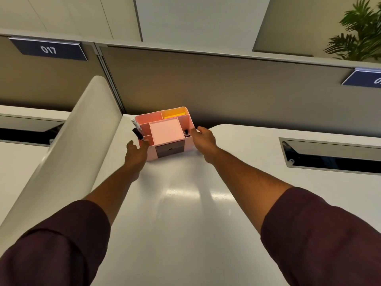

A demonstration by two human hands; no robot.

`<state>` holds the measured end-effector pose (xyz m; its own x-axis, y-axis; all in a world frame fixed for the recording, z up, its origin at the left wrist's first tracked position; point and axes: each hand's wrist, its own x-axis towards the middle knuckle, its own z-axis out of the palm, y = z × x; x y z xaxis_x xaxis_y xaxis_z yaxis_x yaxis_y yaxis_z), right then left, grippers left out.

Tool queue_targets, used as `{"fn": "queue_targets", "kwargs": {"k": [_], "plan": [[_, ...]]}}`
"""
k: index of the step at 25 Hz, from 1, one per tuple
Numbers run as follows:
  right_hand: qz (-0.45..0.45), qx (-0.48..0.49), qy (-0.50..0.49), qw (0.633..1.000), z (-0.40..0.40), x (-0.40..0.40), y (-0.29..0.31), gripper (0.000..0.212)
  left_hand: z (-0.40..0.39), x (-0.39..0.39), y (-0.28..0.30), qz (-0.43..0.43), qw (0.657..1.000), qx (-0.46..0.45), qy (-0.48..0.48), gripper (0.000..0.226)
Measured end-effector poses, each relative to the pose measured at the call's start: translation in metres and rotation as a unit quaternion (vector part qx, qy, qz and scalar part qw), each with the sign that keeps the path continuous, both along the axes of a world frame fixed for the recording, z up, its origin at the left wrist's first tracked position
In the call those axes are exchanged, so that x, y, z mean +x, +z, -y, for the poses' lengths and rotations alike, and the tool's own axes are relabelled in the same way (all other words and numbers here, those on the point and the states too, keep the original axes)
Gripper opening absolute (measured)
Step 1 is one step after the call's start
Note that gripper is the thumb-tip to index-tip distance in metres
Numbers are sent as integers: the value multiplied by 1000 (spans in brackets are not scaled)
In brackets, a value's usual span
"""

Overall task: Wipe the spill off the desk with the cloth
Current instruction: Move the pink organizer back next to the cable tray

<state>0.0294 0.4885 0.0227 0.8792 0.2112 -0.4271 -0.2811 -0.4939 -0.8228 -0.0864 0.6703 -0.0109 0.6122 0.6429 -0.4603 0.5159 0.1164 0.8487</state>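
Observation:
A pink desk organiser [186, 122] stands at the back of the white desk [185, 203], against the partition. Markers [137, 129] lean out of its left compartment, a pink note pad lies in the middle and yellow notes at the back. My left hand [136, 150] is against the organiser's left front corner. My right hand [203, 139] is against its right side. Both hands grip the organiser. No cloth and no spill show anywhere in view.
A grey partition [226, 87] runs behind the desk, with a blue "017" label [48, 49] at the left. A curved white divider [68, 141] bounds the desk on the left. A cable slot [329, 153] opens at the right. A plant [358, 29] stands at the top right.

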Motion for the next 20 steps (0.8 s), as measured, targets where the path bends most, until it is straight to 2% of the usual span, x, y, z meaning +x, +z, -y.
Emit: {"fn": "queue_targets", "kwargs": {"k": [2,6,10,16,20], "plan": [[22,-3,12,1000,-11,3,-7,46,0,5,-5,20,999,-48,-7,92],[35,22,-33,999,-13,4,-12,32,9,9,-13,87,994,-69,9,42],[38,30,-57,997,8,-1,-6,32,28,9,-9,95,993,-66,-19,54],[49,16,-124,991,103,6,6,26,113,29,13,94,989,-52,-100,61],[60,8,-197,979,177,4,4,23,179,46,21,97,980,-67,-163,45]]}}
